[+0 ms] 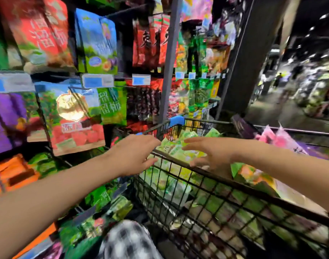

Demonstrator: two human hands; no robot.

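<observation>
Checked clothing below, left hand and right hand are hovering, grips open, over green snack packets at the shopping cart rim.

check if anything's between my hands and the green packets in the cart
Nothing visible. The left hand and right hand reach over the cart rim, and the green packets lie uncovered on top, between them.

Snack bags hang on the left rack under blue price tags; beyond a dark pillar, a blurred aisle, perhaps produce.
</observation>
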